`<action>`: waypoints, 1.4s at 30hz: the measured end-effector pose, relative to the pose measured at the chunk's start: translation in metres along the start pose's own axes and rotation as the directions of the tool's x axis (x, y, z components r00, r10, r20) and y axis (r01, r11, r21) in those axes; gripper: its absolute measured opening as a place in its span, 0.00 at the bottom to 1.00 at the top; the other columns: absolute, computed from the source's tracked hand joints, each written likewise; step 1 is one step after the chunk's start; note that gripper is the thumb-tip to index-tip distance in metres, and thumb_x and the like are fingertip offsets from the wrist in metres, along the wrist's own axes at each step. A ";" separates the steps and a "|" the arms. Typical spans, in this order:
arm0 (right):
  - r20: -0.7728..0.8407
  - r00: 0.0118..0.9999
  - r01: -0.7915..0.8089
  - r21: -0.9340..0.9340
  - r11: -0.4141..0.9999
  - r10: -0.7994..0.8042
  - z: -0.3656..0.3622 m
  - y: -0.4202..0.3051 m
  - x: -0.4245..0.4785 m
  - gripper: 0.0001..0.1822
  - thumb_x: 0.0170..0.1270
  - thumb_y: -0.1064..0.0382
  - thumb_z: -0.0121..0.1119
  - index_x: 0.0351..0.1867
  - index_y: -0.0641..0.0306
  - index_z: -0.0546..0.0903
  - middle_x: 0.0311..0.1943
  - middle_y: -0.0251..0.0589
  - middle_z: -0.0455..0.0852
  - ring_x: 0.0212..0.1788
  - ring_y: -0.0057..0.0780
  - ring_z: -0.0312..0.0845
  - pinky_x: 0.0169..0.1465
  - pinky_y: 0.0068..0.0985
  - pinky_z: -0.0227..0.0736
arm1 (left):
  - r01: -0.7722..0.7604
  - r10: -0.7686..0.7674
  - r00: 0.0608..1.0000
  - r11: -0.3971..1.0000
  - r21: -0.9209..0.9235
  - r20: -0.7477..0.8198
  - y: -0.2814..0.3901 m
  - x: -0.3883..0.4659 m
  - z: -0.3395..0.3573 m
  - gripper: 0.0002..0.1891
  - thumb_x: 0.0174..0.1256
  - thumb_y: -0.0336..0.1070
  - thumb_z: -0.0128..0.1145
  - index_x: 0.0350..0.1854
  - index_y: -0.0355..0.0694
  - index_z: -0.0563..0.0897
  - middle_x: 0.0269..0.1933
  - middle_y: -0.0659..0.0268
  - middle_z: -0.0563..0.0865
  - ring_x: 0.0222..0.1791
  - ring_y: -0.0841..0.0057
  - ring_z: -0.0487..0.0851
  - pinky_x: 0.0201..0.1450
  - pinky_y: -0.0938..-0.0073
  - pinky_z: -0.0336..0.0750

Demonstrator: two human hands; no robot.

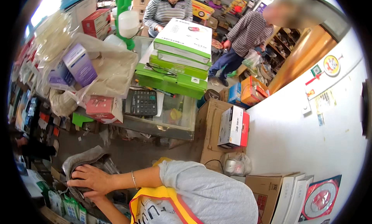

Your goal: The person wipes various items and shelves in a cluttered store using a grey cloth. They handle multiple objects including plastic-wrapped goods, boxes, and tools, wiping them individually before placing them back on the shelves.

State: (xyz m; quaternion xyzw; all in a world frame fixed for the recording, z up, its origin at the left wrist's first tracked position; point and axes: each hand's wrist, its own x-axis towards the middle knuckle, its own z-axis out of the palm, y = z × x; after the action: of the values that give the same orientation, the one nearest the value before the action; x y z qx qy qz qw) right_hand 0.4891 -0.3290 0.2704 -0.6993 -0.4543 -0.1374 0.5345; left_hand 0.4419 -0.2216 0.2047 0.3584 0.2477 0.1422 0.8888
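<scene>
My right hand (94, 179), with a bangle on the wrist, reaches across my body to the left. Its fingers curl over the edge of a crumpled grey bag (82, 158). Clear plastic wrapping (110, 166) shows inside the bag's mouth, but the contents are hard to make out. My left hand (96, 196) comes up from below, close beneath the right. Most of it is hidden by the right hand and the bag, so its grip cannot be seen.
Ahead stands a glass counter (174, 131) with a calculator (142, 102), eyeglasses (161, 69) and stacked green-and-white boxes (186, 41). Two people (168, 10) (247, 35) stand beyond. Cartons (215, 122) line the white wall (284, 113) at right. Packed goods (69, 206) crowd the lower left.
</scene>
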 end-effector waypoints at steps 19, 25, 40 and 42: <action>-0.128 0.768 -0.591 0.235 0.772 0.627 0.094 0.081 -0.082 0.34 0.62 0.57 0.60 0.67 0.60 0.60 0.62 0.53 0.65 0.64 0.50 0.62 0.66 0.35 0.59 | -0.704 0.510 0.661 0.166 0.690 0.551 0.031 0.022 -0.011 0.29 0.74 0.49 0.41 0.69 0.32 0.63 0.64 0.54 0.71 0.63 0.61 0.71 0.67 0.60 0.64; 0.293 0.515 -0.792 0.522 0.317 0.805 0.102 0.134 -0.164 0.19 0.67 0.51 0.57 0.51 0.60 0.77 0.50 0.35 0.80 0.55 0.30 0.74 0.58 0.30 0.68 | -0.812 0.788 0.498 0.278 0.514 0.361 0.069 -0.007 0.021 0.37 0.74 0.60 0.30 0.73 0.32 0.55 0.71 0.49 0.64 0.68 0.57 0.66 0.69 0.58 0.62; 0.336 0.905 -0.426 0.716 0.553 0.260 -0.023 0.014 0.028 0.34 0.66 0.47 0.55 0.68 0.60 0.61 0.59 0.42 0.71 0.62 0.29 0.62 0.65 0.28 0.57 | -0.799 0.776 0.296 -0.119 0.590 0.557 0.052 0.004 0.019 0.22 0.72 0.46 0.48 0.59 0.34 0.69 0.57 0.52 0.75 0.54 0.63 0.76 0.60 0.65 0.71; 0.432 0.879 -0.476 0.783 0.400 0.199 -0.011 0.014 0.031 0.34 0.65 0.45 0.55 0.67 0.59 0.61 0.57 0.43 0.71 0.59 0.30 0.63 0.64 0.28 0.57 | -0.809 0.821 0.444 0.196 0.554 0.358 0.047 0.004 0.022 0.22 0.73 0.45 0.47 0.61 0.35 0.68 0.58 0.54 0.73 0.55 0.64 0.75 0.61 0.66 0.70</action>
State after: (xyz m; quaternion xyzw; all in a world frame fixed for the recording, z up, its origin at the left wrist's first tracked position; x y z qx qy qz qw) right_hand 0.5201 -0.3240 0.2871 -0.4172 -0.3747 0.3219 0.7629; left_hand 0.4537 -0.1996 0.2505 0.7197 0.0603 0.4941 0.4839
